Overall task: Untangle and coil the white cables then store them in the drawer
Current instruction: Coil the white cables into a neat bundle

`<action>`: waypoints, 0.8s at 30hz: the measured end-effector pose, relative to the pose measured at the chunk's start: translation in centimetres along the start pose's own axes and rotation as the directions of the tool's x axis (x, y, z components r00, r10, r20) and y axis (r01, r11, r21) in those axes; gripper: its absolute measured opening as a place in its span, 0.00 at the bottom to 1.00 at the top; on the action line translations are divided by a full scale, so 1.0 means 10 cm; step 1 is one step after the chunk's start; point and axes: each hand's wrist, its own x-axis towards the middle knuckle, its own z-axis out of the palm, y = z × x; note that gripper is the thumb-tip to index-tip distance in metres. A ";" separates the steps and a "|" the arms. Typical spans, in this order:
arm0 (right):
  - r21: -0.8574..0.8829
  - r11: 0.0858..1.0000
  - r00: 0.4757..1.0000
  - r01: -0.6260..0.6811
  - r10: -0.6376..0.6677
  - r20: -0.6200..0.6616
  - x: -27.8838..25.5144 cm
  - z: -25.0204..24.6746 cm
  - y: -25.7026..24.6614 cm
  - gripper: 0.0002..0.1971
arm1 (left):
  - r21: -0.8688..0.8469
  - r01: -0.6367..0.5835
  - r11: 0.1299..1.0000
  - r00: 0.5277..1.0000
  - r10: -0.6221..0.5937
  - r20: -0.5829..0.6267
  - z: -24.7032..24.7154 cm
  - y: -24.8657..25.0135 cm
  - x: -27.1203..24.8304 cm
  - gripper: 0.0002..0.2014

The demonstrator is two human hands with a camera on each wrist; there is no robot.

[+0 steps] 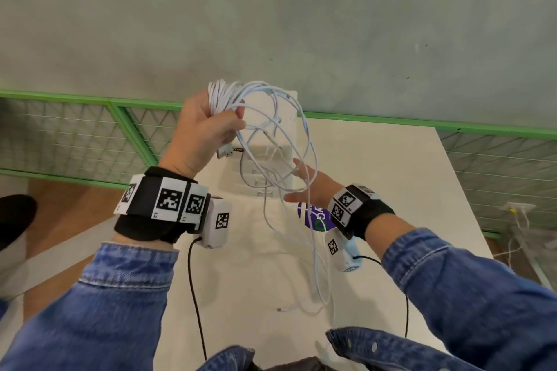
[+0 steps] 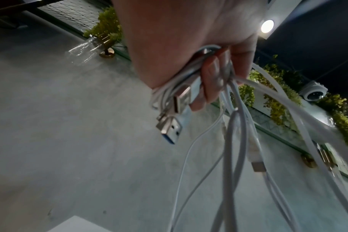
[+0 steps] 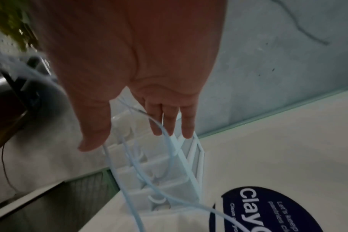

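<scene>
My left hand [image 1: 211,126] is raised above the table and grips a bunch of white cables [image 1: 229,96]. In the left wrist view its fingers [image 2: 210,81] curl round the strands, and USB plugs [image 2: 169,125] stick out below the fist. Long loops [image 1: 301,141] hang from the bunch, and one strand trails down to the table with a plug end [image 1: 281,309] lying there. My right hand [image 1: 304,184] is open with straight fingers [image 3: 169,119] among the hanging loops [image 3: 129,157], touching them. A small white drawer unit [image 1: 268,159] stands behind the cables.
The white table [image 1: 391,178] carries a round purple sticker [image 1: 315,217]. A green-framed wire fence [image 1: 90,129] runs along the table's far side below a grey wall. Black wires hang from both wrist cameras. The wooden floor lies to the left.
</scene>
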 end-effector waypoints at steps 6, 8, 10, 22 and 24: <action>-0.137 0.948 0.952 -0.288 0.268 -0.149 0.11 0.13 0.09 0.35 | -0.087 -0.044 0.995 0.999 0.041 -0.033 -0.13 0.18 0.07 0.03; -0.185 0.934 0.949 -0.306 0.284 -0.136 0.10 0.09 0.08 0.32 | -0.088 -0.030 0.996 0.999 0.026 -0.046 -0.15 0.20 0.06 0.03; -0.189 0.936 0.951 -0.298 0.276 -0.137 0.05 0.03 0.03 0.35 | -0.081 -0.030 0.996 0.999 0.027 -0.040 -0.16 0.19 0.05 0.03; 0.414 0.876 0.958 0.248 -0.159 -0.238 0.03 0.07 -0.23 0.16 | -0.026 0.033 0.999 0.996 -0.030 0.082 0.09 0.16 0.01 0.05; 0.332 0.910 0.962 0.250 -0.193 -0.194 0.01 0.11 -0.25 0.14 | 0.006 0.039 0.999 0.994 -0.039 0.100 0.16 0.17 -0.02 0.05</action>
